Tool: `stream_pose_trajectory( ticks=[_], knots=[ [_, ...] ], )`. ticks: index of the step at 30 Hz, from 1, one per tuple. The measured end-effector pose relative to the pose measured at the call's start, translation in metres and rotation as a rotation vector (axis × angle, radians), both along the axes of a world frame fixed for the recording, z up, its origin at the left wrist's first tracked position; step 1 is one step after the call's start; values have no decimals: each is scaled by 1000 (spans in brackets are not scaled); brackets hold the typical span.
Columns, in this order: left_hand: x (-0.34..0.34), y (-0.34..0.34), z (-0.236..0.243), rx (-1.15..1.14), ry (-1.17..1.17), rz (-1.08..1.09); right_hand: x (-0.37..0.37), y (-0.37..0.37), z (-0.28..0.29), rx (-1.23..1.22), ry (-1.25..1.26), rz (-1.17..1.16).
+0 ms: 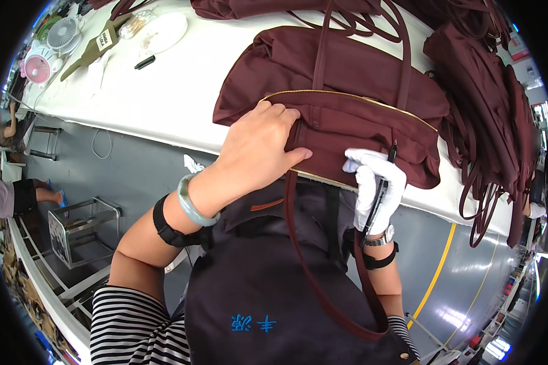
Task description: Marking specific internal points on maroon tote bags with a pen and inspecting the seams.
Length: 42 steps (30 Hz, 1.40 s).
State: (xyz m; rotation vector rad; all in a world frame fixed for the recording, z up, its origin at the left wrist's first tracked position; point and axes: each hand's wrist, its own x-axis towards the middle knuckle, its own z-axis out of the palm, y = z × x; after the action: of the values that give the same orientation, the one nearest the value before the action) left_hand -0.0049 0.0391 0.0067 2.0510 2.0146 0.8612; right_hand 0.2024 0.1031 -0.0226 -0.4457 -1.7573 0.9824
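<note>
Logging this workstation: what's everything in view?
open bag: one, maroon, centre
other bags: several, maroon, top and right
table: one, white, beneath bags
fans: two, white and pink, upper left
marker: one, black, upper left
labelled piece: one, olive, upper left
pen: one, black, right hand
stools: two, silver, left floor
people: two, partly dark clothing, far left
apron: one, dark, torso
bangle: one, pale green, left wrist
left hand: one, bare, on open bag
right hand: one, white-gloved, over open bag

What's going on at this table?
A person has a maroon handbag at the near edge of a white table, its gold-zippered mouth open toward them. Their bare left hand is at the opening, while their white-gloved right hand holds a black pen. One strap hangs over their dark apron, and more maroon bags lie to the right.
</note>
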Motion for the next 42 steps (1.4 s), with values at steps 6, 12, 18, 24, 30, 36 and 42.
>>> stream_pose_trajectory(
  ticks=[6,12,18,24,30,36,42],
  knots=[
    [-3,1,5,-72,-19,-20,-23,7,6,54,-238,-100],
    [14,-11,7,-59,116,8,-34,22,5,324,-244,-236],
    [7,0,8,16,14,5,-41,26,14,211,-150,-194],
    [5,-1,2,-71,-155,6,-37,11,28,-769,203,156],
    [11,-2,-11,13,-282,39,-34,6,29,-926,228,157],
    [17,-8,-19,58,-373,45,-27,3,26,-933,235,154],
    [21,-9,-20,104,-371,68,-24,2,23,-946,237,163]
  ],
)
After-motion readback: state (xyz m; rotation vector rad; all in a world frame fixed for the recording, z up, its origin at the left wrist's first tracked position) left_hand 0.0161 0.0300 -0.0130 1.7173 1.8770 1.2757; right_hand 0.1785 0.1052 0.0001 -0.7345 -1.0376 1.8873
